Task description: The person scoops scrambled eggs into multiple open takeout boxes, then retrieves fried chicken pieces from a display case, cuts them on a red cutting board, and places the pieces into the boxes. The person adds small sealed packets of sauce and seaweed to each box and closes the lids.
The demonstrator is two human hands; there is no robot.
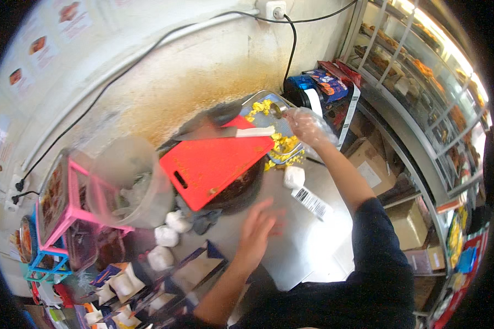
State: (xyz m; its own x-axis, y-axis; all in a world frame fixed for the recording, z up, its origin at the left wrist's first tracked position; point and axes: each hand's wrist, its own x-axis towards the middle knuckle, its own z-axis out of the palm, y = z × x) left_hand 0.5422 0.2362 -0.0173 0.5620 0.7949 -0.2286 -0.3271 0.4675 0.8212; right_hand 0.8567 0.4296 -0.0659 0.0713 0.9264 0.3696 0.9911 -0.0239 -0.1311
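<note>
Presently the right hand (307,127), covered by a thin clear plastic glove, is closed on the handle of a small metal spoon (276,111), whose bowl sits at the yellow chopped food (282,143) heaped in the shallow steel tray (256,100). Judged from this, the step in hand is scooping a portion of that food; the next move calls for a level lift so that nothing spills off the bowl.

The bare left hand (257,230) hovers, fingers spread and apart from everything, over the grey metal counter (307,241). Ahead of it lies the red rectangular plastic cutting board (211,162), with a white-handled knife (225,131) across its far edge. To its left sit white wrapped parcels (166,236); ahead and to its right, just beside the tray, stands another small white parcel (293,176).

The left hand is motion-blurred, so finger position is only approximate. Whether the spoon is loaded cannot be told. The tray's near side is hidden behind the board, and the large clear plastic tub (127,181) left of the board has indistinct contents.
</note>
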